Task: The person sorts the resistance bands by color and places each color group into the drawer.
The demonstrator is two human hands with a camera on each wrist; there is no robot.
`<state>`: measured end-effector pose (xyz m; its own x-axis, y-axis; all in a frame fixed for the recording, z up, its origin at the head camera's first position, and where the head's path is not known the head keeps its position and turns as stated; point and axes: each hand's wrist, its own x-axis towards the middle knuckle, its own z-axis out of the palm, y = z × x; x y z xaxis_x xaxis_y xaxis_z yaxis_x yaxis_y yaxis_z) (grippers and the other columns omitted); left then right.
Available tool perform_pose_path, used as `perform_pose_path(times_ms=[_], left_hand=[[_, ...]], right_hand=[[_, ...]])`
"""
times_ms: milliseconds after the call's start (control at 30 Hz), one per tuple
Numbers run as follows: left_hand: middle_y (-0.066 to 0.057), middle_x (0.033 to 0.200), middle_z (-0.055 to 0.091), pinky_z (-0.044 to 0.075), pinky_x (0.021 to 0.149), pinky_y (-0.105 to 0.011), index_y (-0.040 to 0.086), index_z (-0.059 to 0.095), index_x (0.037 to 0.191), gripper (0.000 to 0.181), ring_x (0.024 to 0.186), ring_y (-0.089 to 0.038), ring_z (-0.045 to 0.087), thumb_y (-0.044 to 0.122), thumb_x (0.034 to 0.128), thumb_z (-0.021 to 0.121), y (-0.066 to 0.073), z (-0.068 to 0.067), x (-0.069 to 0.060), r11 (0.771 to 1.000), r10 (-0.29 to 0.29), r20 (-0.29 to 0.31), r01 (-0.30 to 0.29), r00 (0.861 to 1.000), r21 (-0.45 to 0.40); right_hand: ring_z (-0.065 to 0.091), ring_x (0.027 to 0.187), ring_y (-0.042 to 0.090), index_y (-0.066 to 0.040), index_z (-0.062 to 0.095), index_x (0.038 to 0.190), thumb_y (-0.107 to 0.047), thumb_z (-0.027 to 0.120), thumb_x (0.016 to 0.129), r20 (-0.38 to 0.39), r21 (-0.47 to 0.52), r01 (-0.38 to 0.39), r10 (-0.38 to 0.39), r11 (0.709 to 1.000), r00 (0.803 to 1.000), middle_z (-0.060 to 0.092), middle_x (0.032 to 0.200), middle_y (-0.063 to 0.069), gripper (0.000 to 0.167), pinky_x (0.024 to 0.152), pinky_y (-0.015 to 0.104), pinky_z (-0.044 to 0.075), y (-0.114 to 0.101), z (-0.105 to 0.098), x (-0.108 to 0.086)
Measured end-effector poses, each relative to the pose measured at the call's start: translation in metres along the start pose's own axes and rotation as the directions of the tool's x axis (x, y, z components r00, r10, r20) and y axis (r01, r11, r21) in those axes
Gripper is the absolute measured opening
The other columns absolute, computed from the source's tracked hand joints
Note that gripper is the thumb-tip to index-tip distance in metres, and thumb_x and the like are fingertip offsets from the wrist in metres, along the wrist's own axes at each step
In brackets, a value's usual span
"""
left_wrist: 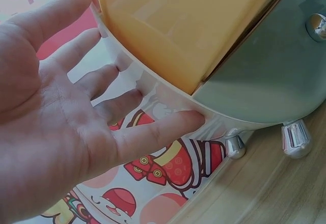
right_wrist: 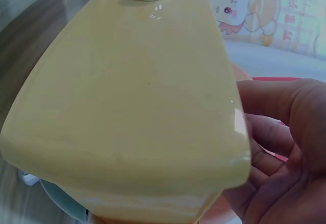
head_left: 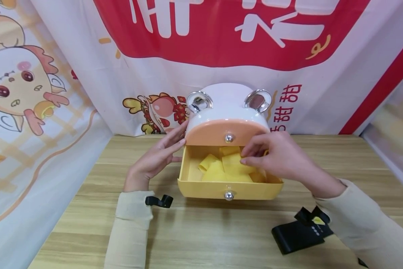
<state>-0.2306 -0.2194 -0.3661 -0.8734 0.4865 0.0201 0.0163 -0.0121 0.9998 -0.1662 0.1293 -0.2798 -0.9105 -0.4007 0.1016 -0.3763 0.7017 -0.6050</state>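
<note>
A small cabinet with a white top [head_left: 226, 98] has its lower yellow drawer [head_left: 205, 189] pulled out. Soft yellow pieces [head_left: 212, 170] lie bent and overlapping in it. My right hand [head_left: 279, 155] reaches over the drawer's right side, thumb and finger pinching the edge of a yellow piece. In the right wrist view, the drawer front [right_wrist: 132, 96] hides the fingertips of that hand [right_wrist: 285, 147]. My left hand [head_left: 157, 158] rests on the cabinet's left side; the left wrist view shows its fingers [left_wrist: 158, 132] spread against the shell, holding nothing.
The closed orange upper drawer [head_left: 205, 134] has a silver knob, and two silver rings [head_left: 258, 101] stand on top. A black strap-like object [head_left: 299, 235] lies on the wooden table [head_left: 201, 231] near the right sleeve. A printed cloth [head_left: 147, 71] hangs behind the cabinet.
</note>
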Motion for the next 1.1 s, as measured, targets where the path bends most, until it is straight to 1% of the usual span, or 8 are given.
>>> perform_pose_path(times_ms=[167,400,533,600,667,733,800,1100], left_hand=[[0.009,0.181,0.018,0.048,0.115,-0.068,0.047,0.029,0.168,0.062,0.165,-0.029,0.029,0.025,0.1144,0.051,0.0,0.0,-0.001,1.0,-0.001,-0.009,0.001,1.0,0.004],[0.01,0.181,0.02,0.053,0.112,-0.062,0.047,0.03,0.168,0.062,0.164,-0.029,0.031,0.027,0.1143,0.052,0.001,0.001,-0.001,1.0,0.001,-0.022,0.0,1.0,0.016],[0.011,0.18,0.021,0.053,0.112,-0.063,0.047,0.031,0.167,0.06,0.164,-0.029,0.031,0.029,0.1141,0.053,0.0,0.001,-0.001,1.0,0.001,-0.032,0.0,0.999,0.016],[0.011,0.18,0.022,0.053,0.112,-0.064,0.048,0.032,0.167,0.06,0.164,-0.029,0.031,0.03,0.1141,0.053,-0.001,0.001,-0.001,1.0,0.002,-0.035,-0.002,0.999,0.015],[0.011,0.18,0.022,0.052,0.112,-0.065,0.047,0.031,0.167,0.06,0.164,-0.029,0.031,0.03,0.1142,0.053,-0.001,0.001,0.0,1.0,0.004,-0.035,-0.004,0.999,0.016],[0.011,0.18,0.022,0.053,0.111,-0.065,0.047,0.032,0.167,0.06,0.163,-0.029,0.031,0.03,0.1142,0.052,-0.002,0.001,0.0,1.0,0.004,-0.037,-0.004,0.999,0.018],[0.011,0.18,0.022,0.053,0.111,-0.065,0.048,0.032,0.167,0.059,0.163,-0.029,0.032,0.031,0.1141,0.053,-0.002,0.001,0.0,1.0,0.003,-0.039,-0.002,0.999,0.02],[0.013,0.18,0.022,0.053,0.111,-0.065,0.049,0.032,0.166,0.058,0.163,-0.028,0.031,0.033,0.1141,0.052,-0.003,0.002,0.001,1.0,-0.001,-0.051,0.002,0.999,0.016]], right_hand=[[0.066,0.081,0.021,-0.02,0.082,0.099,-0.026,0.088,0.092,-0.046,0.087,-0.065,0.069,0.994,0.997,0.078,0.09,0.0,0.01,0.065,0.027,0.059,0.003,-0.008,-0.015],[0.066,0.082,0.024,-0.019,0.08,0.109,-0.04,0.083,0.096,-0.086,0.202,-0.174,0.194,0.964,0.977,0.076,0.095,0.004,0.026,0.063,0.027,0.059,0.012,-0.006,-0.04],[0.068,0.073,0.018,-0.018,0.081,0.105,-0.031,0.084,0.096,-0.238,0.162,-0.084,0.122,0.983,0.964,0.078,0.088,0.0,0.016,0.061,0.024,0.059,0.011,0.008,-0.055],[0.067,0.067,0.012,-0.017,0.082,0.101,-0.021,0.086,0.094,-0.356,0.11,0.007,0.032,0.994,0.934,0.079,0.085,-0.003,0.009,0.059,0.021,0.058,0.008,0.018,-0.063],[0.066,0.063,0.007,-0.015,0.082,0.096,-0.011,0.089,0.09,-0.464,0.04,0.083,-0.055,0.996,0.884,0.079,0.083,-0.004,0.01,0.059,0.017,0.056,0.004,0.03,-0.07],[0.064,0.062,0.002,-0.015,0.082,0.094,-0.006,0.09,0.086,-0.53,0.001,0.122,-0.103,0.993,0.842,0.079,0.082,-0.006,0.015,0.06,0.013,0.055,-0.001,0.041,-0.076],[0.064,0.063,0.0,-0.014,0.081,0.093,-0.004,0.092,0.084,-0.569,-0.027,0.15,-0.139,0.988,0.811,0.078,0.081,-0.008,0.018,0.061,0.011,0.054,-0.004,0.052,-0.079],[0.066,0.063,-0.003,-0.015,0.077,0.09,-0.002,0.095,0.077,-0.588,-0.105,0.299,-0.302,0.948,0.75,0.078,0.079,-0.008,0.025,0.058,0.01,0.055,-0.001,0.101,-0.076]])
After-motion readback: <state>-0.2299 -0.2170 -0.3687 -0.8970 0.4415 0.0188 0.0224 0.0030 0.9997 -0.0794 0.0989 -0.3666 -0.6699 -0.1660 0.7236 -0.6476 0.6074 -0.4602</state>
